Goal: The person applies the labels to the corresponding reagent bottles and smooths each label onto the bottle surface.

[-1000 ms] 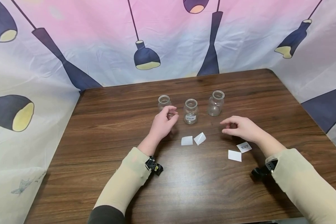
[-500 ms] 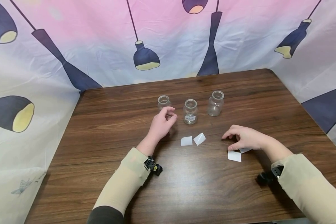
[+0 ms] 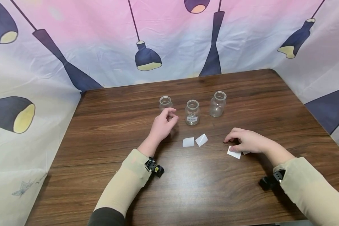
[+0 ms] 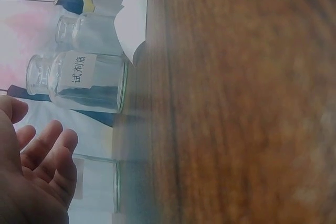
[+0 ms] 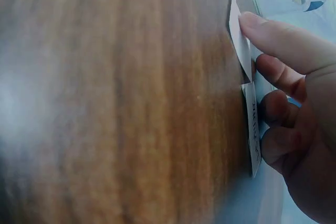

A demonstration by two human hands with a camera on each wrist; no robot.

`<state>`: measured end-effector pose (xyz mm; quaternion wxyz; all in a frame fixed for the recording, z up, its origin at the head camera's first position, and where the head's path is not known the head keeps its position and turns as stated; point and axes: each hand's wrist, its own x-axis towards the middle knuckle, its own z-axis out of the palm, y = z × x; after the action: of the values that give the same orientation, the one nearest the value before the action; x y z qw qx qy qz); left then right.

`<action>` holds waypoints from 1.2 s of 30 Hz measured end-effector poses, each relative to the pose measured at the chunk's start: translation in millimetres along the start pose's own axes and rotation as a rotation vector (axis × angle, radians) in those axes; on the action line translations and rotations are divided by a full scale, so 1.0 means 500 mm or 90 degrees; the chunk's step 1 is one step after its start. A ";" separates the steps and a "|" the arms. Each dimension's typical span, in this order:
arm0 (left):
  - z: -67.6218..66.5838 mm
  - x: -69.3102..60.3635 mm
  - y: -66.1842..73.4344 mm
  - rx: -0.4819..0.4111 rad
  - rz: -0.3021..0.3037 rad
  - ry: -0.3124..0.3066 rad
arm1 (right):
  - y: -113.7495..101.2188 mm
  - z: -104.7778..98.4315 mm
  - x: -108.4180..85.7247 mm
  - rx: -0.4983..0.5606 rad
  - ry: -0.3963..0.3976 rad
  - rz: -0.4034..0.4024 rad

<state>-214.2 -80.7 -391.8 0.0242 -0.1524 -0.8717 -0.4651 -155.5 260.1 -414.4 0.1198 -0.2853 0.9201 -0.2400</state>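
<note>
My right hand (image 3: 248, 141) touches a white paper label (image 3: 234, 153) on the table with its thumb; in the right wrist view the thumb tip (image 5: 252, 22) lies on the paper's upper face. The other fingers are bent and hold nothing that I can see. Partly under that hand is a second label (image 5: 252, 129) with printed characters. My left hand (image 3: 162, 125) stays loosely curled and holds nothing, in front of the left glass jar (image 3: 165, 101), which it partly hides. The middle jar (image 3: 192, 112) bears a label with printed characters.
A third glass jar (image 3: 217, 104) stands upright at the right of the row. Two white paper pieces (image 3: 188, 142) lie between my hands, one of them with a raised corner. Behind the brown wooden table (image 3: 115, 125) hangs a cloth printed with lamps.
My right hand has come down and toward me onto the labels. The label under its thumb has shifted slightly away from me and turned. My left hand has barely moved.
</note>
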 end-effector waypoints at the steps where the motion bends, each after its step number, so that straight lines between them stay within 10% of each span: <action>1: 0.000 0.000 -0.001 0.000 -0.001 0.002 | 0.001 0.001 -0.001 0.002 0.005 -0.005; 36: 0.000 0.001 -0.017 -0.018 -0.023 0.008 | -0.012 -0.001 -0.026 -0.017 -0.017 -0.015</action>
<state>-217.0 -85.4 -398.6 0.0192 -0.1339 -0.8676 -0.4786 -142.4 263.2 -409.9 0.1257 -0.3011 0.9180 -0.2254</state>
